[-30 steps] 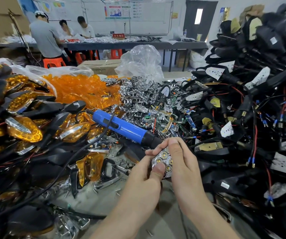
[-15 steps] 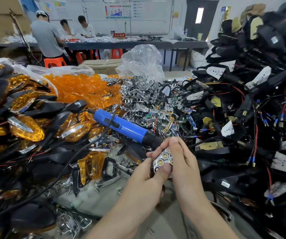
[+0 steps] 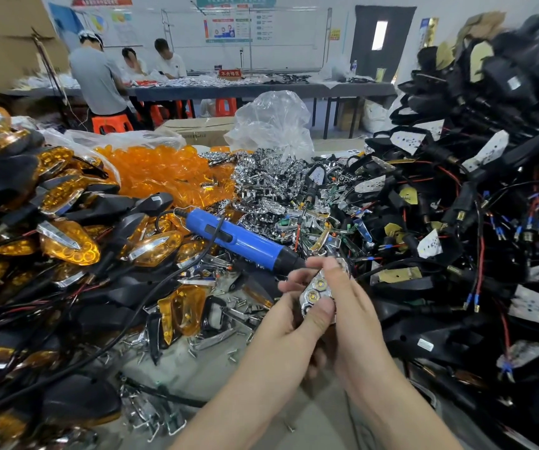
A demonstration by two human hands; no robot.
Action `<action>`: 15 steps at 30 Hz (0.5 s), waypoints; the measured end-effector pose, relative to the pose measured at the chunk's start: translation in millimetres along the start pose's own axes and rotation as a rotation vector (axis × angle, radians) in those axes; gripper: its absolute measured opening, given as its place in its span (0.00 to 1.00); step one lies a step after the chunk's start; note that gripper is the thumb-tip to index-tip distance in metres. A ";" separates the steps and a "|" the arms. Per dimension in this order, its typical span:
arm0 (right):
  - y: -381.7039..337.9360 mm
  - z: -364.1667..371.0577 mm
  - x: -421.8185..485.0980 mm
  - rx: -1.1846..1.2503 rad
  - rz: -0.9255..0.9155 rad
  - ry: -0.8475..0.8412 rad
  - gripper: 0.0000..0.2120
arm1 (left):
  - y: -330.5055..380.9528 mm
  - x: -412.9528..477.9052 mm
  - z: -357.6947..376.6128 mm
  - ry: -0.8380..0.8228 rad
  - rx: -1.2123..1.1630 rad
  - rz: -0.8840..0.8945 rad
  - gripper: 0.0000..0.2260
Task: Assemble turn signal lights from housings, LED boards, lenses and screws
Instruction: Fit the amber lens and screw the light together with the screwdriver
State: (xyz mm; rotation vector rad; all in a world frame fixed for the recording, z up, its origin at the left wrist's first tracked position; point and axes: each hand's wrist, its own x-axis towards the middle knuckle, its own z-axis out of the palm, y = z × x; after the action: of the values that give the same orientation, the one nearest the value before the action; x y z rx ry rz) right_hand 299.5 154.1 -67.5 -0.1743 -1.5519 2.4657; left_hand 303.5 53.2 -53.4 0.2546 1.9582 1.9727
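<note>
Both hands meet just off the black tip of the blue electric screwdriver, on its near side. Left hand and right hand both grip one small LED reflector piece, chrome, round amber-lit cells facing up. Left thumb lies on its lower end. Right fingers curl over its top edge; the underside grip is hidden.

The screwdriver lies slanted on the heap, cord trailing toward the near left. Left of it is a pile of finished lights, orange lenses in black housings. Behind it are loose orange lenses, and beside those, further right, a heap of chrome reflectors. Right of it, black housings with wires are stacked high, white boards showing. Below the handle, small screws are scattered on the table. Far behind are a clear plastic bag and three people at another table.
</note>
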 end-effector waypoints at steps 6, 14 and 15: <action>-11.8 -0.1 -4.1 0.237 0.032 0.069 0.10 | 7.4 -4.5 -7.6 -0.024 0.158 0.100 0.16; -27.5 -15.1 4.2 0.314 0.009 0.184 0.07 | 29.6 7.2 -47.8 0.150 0.409 0.249 0.08; -27.1 -14.3 4.2 0.315 0.014 0.175 0.07 | 34.3 13.1 -50.7 0.171 0.444 0.259 0.07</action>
State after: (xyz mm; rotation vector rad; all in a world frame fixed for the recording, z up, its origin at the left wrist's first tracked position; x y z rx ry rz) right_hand 301.9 179.0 -49.3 -0.3362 -1.0809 2.5850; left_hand 268.8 11.4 -22.4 0.4844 2.5796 1.7235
